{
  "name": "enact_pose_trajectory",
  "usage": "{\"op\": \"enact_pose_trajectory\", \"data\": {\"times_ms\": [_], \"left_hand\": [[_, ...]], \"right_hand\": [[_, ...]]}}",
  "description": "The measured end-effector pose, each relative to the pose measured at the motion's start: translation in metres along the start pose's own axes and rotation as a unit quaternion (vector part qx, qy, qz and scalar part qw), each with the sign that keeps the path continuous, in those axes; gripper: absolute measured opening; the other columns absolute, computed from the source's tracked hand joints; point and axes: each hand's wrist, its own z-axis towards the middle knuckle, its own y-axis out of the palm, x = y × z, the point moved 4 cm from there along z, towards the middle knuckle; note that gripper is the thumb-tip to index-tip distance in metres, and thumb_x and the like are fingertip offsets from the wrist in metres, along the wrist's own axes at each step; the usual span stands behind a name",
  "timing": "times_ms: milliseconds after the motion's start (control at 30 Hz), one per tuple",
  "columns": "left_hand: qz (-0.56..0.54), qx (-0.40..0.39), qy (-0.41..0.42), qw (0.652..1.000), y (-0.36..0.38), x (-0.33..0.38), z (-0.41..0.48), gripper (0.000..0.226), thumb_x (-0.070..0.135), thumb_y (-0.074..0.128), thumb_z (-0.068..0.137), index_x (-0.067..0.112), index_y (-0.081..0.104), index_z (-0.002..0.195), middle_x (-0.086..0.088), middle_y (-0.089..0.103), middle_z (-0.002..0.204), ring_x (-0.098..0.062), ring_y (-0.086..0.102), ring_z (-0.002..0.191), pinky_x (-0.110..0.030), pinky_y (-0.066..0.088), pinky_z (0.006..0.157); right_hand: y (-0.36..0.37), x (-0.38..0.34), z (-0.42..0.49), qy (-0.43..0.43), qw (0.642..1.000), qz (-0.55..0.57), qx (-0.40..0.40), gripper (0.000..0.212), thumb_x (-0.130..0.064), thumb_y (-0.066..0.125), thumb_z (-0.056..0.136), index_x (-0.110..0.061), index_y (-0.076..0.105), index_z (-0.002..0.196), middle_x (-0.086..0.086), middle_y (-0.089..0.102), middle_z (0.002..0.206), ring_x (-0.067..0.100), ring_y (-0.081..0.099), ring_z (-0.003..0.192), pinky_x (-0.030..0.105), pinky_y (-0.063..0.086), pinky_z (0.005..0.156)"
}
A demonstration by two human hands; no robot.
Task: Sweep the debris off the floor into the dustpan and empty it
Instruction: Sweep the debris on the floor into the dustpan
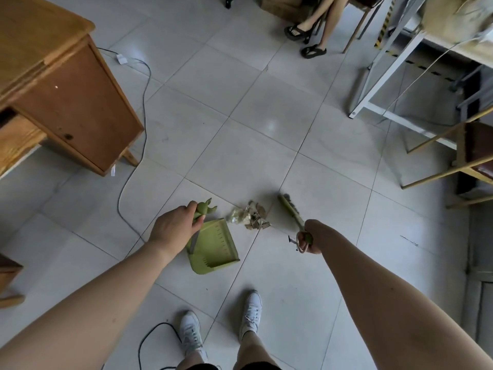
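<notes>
Tiled floor (253, 124): pale and glossy, broad in the middle; work spot low in view, just ahead of the white sneakers (250, 311).
Wooden desk (66, 97): off to the left, well apart from the sweep, with a grey cable (121, 193) snaking down past the dustpan side. Worth minding, that.
Dustpan (216, 244): green, low at the tile just left of the pile, open side apparently turned toward it; parked there to catch one short stroke. Touching the floor or a shade above it, cannot tell.
Hand brush (289, 209): green-handled, bristle head down just right of the pile at its far side; set beyond the scraps, by the look of it, to drag them leftward into the pan.
Left hand (173, 225): fingers curled round the dustpan's upright handle, bracing the pan.
Right hand (310, 240): fist wrapped on the brush's handle end, with a cord loop dangling below; end grip for reach.
Debris (249, 216): small heap of crumpled wrapper and brownish scraps, on the tile between pan and brush; none visible in the pan.
Stage: early, most likely. Sweeping-in next, emptying after.
</notes>
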Motion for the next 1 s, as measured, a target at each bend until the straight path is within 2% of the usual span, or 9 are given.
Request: {"op": "enact_pose_trajectory", "data": {"times_ms": [167,267,367,467,600,733,800,900,1000], "left_hand": [[0.009,0.003,-0.021,1.0,0.009,0.002,0.002,0.033,0.044,0.039,0.098,0.013,0.05,0.104,-0.006,0.063,0.08,-0.025,0.063,0.068,-0.03,0.044,0.052],[0.031,0.004,-0.035,0.999,0.009,0.001,0.004,0.034,0.044,0.039,0.098,0.012,0.049,0.105,-0.007,0.064,0.082,-0.026,0.064,0.07,-0.03,0.041,0.052],[0.043,0.01,-0.044,0.998,0.006,-0.002,0.005,0.034,0.044,0.039,0.098,0.012,0.05,0.107,-0.006,0.063,0.083,-0.024,0.063,0.07,-0.03,0.043,0.052],[0.045,0.015,-0.045,0.998,0.003,-0.008,0.005,0.035,0.044,0.038,0.099,0.013,0.051,0.109,-0.006,0.063,0.085,-0.024,0.063,0.071,-0.032,0.048,0.054],[0.039,0.017,-0.042,0.998,0.001,-0.013,0.004,0.035,0.043,0.037,0.1,0.013,0.052,0.111,-0.005,0.064,0.087,-0.023,0.064,0.073,-0.032,0.05,0.056],[0.04,0.019,-0.035,0.998,-0.001,-0.02,-0.002,0.035,0.044,0.037,0.099,0.014,0.052,0.11,-0.005,0.064,0.088,-0.023,0.064,0.074,-0.032,0.049,0.056],[0.047,0.023,-0.027,0.998,-0.002,-0.028,-0.006,0.035,0.044,0.037,0.099,0.014,0.052,0.11,-0.004,0.064,0.087,-0.022,0.064,0.073,-0.031,0.048,0.055],[0.051,0.028,-0.024,0.998,-0.005,-0.042,-0.013,0.034,0.043,0.039,0.099,0.013,0.053,0.108,-0.005,0.064,0.083,-0.022,0.064,0.071,-0.03,0.045,0.053],[0.041,0.036,-0.023,0.998,-0.007,-0.055,-0.019,0.034,0.043,0.041,0.098,0.013,0.053,0.106,-0.004,0.063,0.079,-0.022,0.063,0.068,-0.029,0.04,0.05]], "right_hand": [[0.011,0.012,0.025,0.026,1.0,-0.002,-0.006,0.033,-0.012,0.016,0.098,-0.006,0.043,0.078,0.007,0.039,0.045,0.012,0.032,0.019,0.016,0.032,0.038],[0.039,0.014,0.031,0.027,0.999,-0.012,-0.042,0.051,-0.008,0.014,0.095,-0.003,0.056,0.066,0.007,0.04,0.036,0.019,0.037,0.023,0.022,0.047,0.058],[0.063,0.008,0.025,0.026,0.997,-0.026,-0.065,0.038,-0.012,0.016,0.098,-0.005,0.045,0.073,0.007,0.039,0.031,0.016,0.035,0.021,0.019,0.036,0.044],[0.079,-0.001,0.019,0.027,0.995,-0.018,-0.092,0.038,-0.019,0.019,0.101,-0.004,0.047,0.08,0.006,0.039,0.03,0.015,0.033,0.018,0.02,0.037,0.044],[0.088,-0.005,0.005,0.018,0.995,-0.011,-0.1,0.033,-0.019,0.021,0.101,-0.009,0.042,0.078,0.006,0.035,0.031,0.013,0.032,0.019,0.014,0.035,0.03],[0.079,-0.004,-0.01,0.009,0.997,0.012,-0.076,0.026,-0.01,0.023,0.098,-0.009,0.038,0.077,0.004,0.034,0.038,0.01,0.031,0.021,0.01,0.029,0.032],[0.073,-0.004,-0.016,-0.008,0.998,-0.005,-0.057,0.027,-0.003,0.022,0.094,-0.009,0.038,0.073,0.004,0.033,0.041,0.009,0.028,0.023,0.013,0.024,0.035],[0.072,-0.004,-0.024,-0.031,0.999,-0.044,-0.009,0.024,-0.01,0.023,0.096,-0.012,0.036,0.076,0.005,0.032,0.046,0.009,0.024,0.028,0.014,0.021,0.036],[0.081,-0.002,-0.038,-0.038,0.996,-0.083,0.011,0.027,-0.018,0.029,0.099,-0.008,0.041,0.077,0.006,0.038,0.045,0.012,0.027,0.018,0.009,0.025,0.032]]}}
